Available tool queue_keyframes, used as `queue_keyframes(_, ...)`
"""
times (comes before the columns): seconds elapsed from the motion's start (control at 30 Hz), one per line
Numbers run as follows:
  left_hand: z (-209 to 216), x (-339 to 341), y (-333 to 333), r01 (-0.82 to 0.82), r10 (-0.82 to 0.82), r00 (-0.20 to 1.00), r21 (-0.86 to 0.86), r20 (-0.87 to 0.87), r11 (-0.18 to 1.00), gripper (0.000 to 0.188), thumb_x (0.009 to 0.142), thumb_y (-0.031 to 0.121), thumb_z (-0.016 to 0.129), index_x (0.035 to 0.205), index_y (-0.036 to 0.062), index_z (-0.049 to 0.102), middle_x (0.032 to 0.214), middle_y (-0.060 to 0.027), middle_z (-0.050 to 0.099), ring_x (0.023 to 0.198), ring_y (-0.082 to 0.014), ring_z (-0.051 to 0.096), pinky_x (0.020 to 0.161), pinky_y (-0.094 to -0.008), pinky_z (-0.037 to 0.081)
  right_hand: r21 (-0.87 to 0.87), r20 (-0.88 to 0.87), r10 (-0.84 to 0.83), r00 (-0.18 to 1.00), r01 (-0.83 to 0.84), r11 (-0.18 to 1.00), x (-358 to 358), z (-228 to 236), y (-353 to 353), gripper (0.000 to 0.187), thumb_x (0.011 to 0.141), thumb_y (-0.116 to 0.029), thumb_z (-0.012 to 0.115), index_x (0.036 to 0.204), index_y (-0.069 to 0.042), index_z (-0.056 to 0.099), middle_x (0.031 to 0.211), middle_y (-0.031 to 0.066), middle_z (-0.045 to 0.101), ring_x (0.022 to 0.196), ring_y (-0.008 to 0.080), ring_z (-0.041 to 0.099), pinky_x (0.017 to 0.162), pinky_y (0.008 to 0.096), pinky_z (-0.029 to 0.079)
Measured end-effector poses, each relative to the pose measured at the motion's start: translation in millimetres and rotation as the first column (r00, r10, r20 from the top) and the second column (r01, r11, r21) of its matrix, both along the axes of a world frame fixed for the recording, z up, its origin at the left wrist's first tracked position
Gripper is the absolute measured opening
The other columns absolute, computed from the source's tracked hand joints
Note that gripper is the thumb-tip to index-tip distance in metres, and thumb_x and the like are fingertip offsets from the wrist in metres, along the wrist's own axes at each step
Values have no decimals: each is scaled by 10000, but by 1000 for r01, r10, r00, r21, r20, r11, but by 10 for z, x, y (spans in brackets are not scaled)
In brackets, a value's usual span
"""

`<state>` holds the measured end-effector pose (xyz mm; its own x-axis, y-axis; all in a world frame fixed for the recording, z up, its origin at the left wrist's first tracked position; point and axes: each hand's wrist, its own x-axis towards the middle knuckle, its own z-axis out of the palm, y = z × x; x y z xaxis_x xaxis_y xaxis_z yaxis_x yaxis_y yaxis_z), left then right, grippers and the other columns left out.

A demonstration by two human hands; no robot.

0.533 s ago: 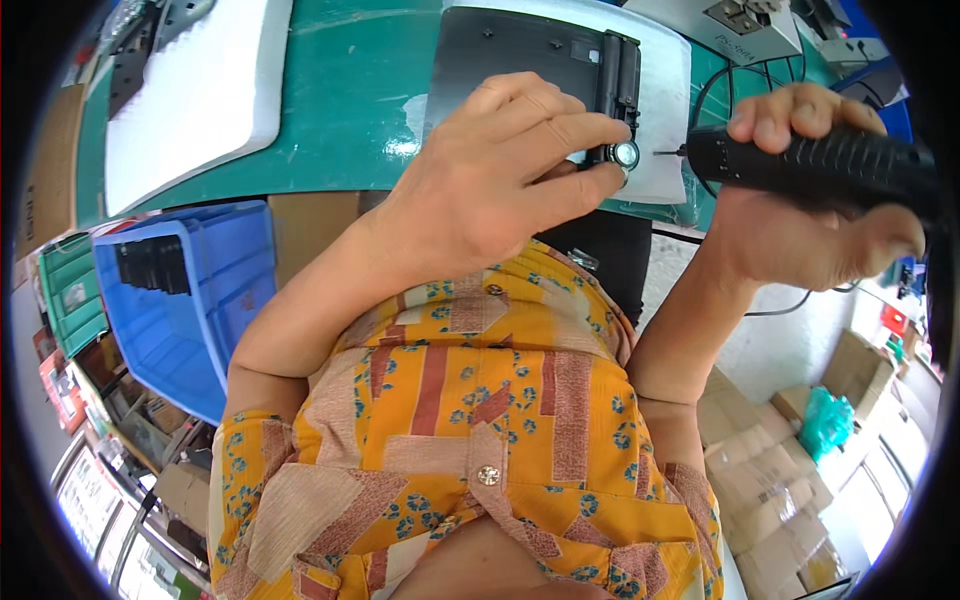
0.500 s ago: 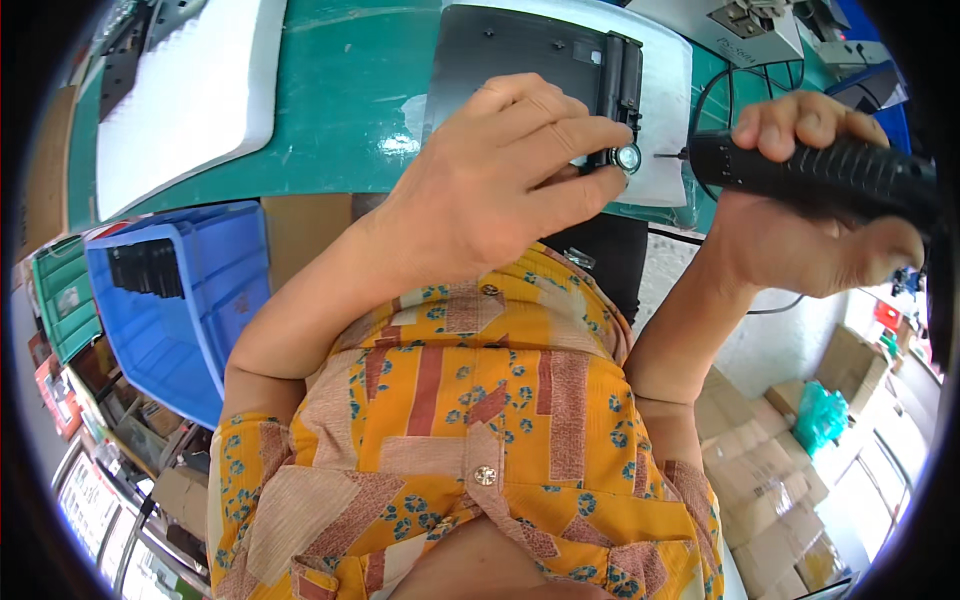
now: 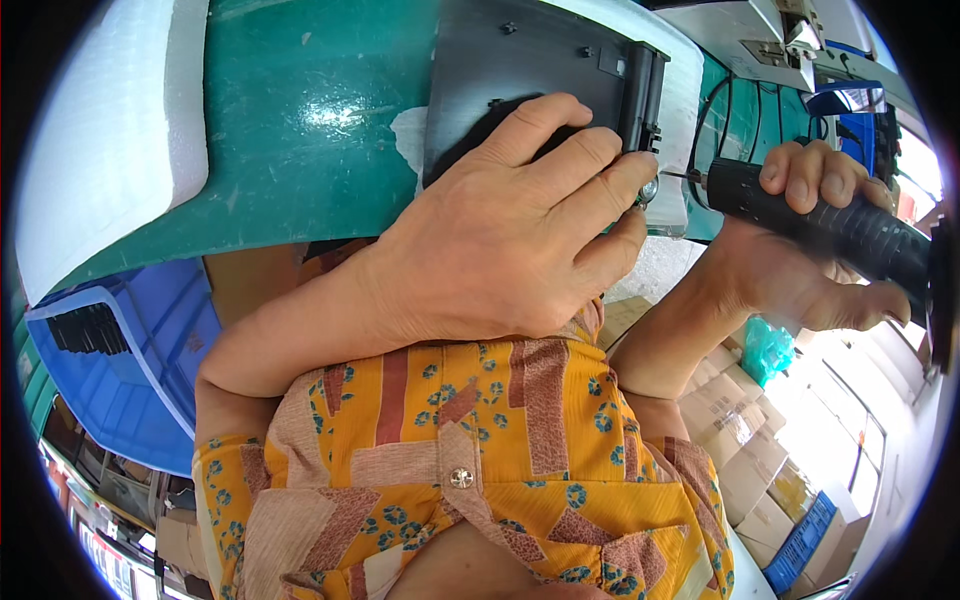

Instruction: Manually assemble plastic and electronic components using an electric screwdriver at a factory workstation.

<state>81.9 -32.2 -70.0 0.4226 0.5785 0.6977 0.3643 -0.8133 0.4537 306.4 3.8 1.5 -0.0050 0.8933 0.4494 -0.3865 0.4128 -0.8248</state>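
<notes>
The person's left hand [image 3: 510,240] lies palm down, its thumb and forefinger closed about a small round silver-ended part [image 3: 650,190] and its other fingers spread over a black panel; the right hand [image 3: 780,265] is wrapped around a black power driver [image 3: 735,190]. Taking the view as a clock face, a white foam sheet [image 3: 110,120] sits at ten o'clock and a blue crate [image 3: 150,390] at nine. The green table [image 3: 290,190] runs across the top, bearing the black panel [image 3: 540,50] just past twelve. At two o'clock, by the panel's near right corner, is the round part, with the driver's thin bit [image 3: 685,175] pointing toward it; whether they touch cannot be told. The step looks like lining up the driver for fastening. The next move would call for a steady left pinch and the bit brought in straight.
</notes>
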Motion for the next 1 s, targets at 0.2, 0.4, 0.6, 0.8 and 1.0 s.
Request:
queue_keyframes(0.2, 57, 20, 53, 34, -33, 999, -85, 18, 996, 271, 712, 144, 691, 952, 22, 719, 1150, -144, 690, 993, -273, 654, 939, -469, 513, -2, 14, -5, 1000, 5, 1000, 63, 38, 42, 878, 811, -845, 597, 1179, -49, 612, 944, 94, 572, 771, 217, 550, 677, 371, 446)
queue_keyframes(0.4, 204, -73, 83, 109, -111, 994, -160, 2, 981, 252, 730, 98, 689, 966, 11, 714, 1176, -162, 673, 1019, -295, 642, 955, -488, 496, 97, 96, -72, 993, 63, 993, -53, 44, -74, 865, 876, -825, 539, 1311, -78, 566, 1013, 115, 601, 759, 230, 593, 666, 402, 520)
queue_keyframes(0.6, 190, -138, 79, 104, -111, 993, -179, -30, 978, 265, 748, 37, 705, 1012, 21, 717, 1211, -150, 660, 1052, -301, 633, 977, -500, 476, 275, 28, -115, 993, 103, 956, -192, 204, -14, 877, 853, -825, 577, 1304, -74, 553, 992, 115, 581, 775, 239, 595, 667, 394, 530)
queue_keyframes(0.8, 240, -165, 107, 119, -132, 989, -184, -62, 976, 279, 781, 47, 683, 1058, 49, 715, 1226, -131, 660, 1056, -305, 627, 972, -499, 471, 407, 113, -144, 983, 86, 909, -8, 575, 321, 889, 815, -845, 581, 1178, -39, 664, 948, 116, 596, 814, 270, 574, 723, 432, 466)
queue_keyframes(1.0, 262, -132, 111, 99, -115, 991, -203, -69, 974, 259, 778, 43, 677, 1032, 72, 722, 1230, -117, 671, 1024, -300, 638, 965, -487, 474, 417, 65, -86, 994, 51, 908, 131, 633, 750, 867, 797, -861, 592, 1164, -79, 662, 956, 124, 607, 818, 276, 582, 755, 450, 486)
